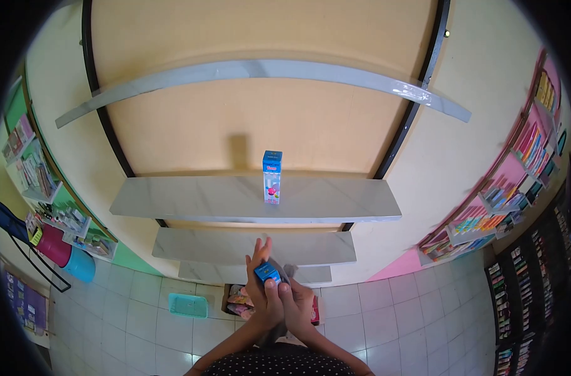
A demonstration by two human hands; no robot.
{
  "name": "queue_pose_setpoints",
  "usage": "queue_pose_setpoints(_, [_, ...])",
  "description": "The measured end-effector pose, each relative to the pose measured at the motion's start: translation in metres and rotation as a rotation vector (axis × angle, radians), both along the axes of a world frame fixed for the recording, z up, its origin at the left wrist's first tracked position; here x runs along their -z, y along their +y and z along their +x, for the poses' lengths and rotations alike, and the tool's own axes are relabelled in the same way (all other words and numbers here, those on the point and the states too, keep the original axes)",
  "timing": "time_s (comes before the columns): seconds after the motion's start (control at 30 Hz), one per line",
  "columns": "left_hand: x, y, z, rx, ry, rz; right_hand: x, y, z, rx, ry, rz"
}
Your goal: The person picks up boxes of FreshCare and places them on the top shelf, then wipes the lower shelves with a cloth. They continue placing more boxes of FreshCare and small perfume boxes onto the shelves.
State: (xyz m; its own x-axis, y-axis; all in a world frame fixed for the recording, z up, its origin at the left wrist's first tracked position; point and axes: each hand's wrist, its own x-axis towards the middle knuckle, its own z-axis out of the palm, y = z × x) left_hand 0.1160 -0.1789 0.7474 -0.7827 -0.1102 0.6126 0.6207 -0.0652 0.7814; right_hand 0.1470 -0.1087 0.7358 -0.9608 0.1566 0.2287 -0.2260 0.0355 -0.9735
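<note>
A small box with a blue top is held upright in front of my body. My left hand is closed round its left side, with the thumb on the near face and some fingers stretched out beyond it. On the other side my right hand presses a grey cloth against the box, its thumb beside the left one. Part of the cloth hangs below my wrists. Most of the box is hidden by my hands. A tall blue and white box with a pink picture stands upright on the shelf ahead.
Grey marbled shelves hang at several heights on the wall. Below, a turquoise basket and an open carton of packets rest on the tiled floor. Stocked racks line the right side; more shelves and a blue bin are left.
</note>
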Motion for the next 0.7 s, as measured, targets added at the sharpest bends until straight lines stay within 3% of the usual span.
queue_pose_setpoints(0.07, [-0.002,0.0,-0.001,-0.026,0.035,-0.036,-0.001,0.004,-0.001,0.065,0.03,0.12])
queue_pose_setpoints(0.13, [-0.003,0.002,0.0,-0.031,0.009,-0.036,-0.006,0.011,0.002,0.097,-0.01,0.476])
queue_pose_setpoints(0.17, [-0.002,0.003,0.0,-0.035,-0.022,-0.039,-0.006,0.01,0.003,0.097,-0.002,0.476])
queue_pose_setpoints(0.23, [-0.002,0.005,0.0,-0.045,-0.045,-0.038,-0.004,0.006,0.006,0.211,0.358,0.429])
queue_pose_setpoints(0.3, [-0.001,0.007,0.0,0.118,-0.211,0.265,-0.003,0.006,0.007,0.177,0.461,0.4])
queue_pose_setpoints(0.33, [-0.004,0.008,0.002,0.117,-0.201,0.267,-0.002,0.006,0.007,0.144,0.553,0.369])
queue_pose_setpoints(0.4, [-0.011,0.009,0.007,0.267,-0.287,0.472,-0.002,0.008,0.004,0.112,0.552,0.351])
queue_pose_setpoints(0.43, [-0.011,0.011,0.006,0.232,-0.282,0.483,-0.001,0.011,0.002,0.09,0.48,0.338])
queue_pose_setpoints(0.5, [-0.018,0.009,0.007,0.213,-0.333,0.461,-0.006,0.016,0.0,0.066,0.402,0.325])
queue_pose_setpoints(0.6, [-0.022,0.005,0.008,0.155,-0.432,0.398,-0.028,0.019,0.002,0.231,0.375,0.487])
queue_pose_setpoints(0.7, [-0.009,0.003,0.0,0.274,-0.578,0.329,-0.033,0.026,0.002,0.318,0.366,0.549])
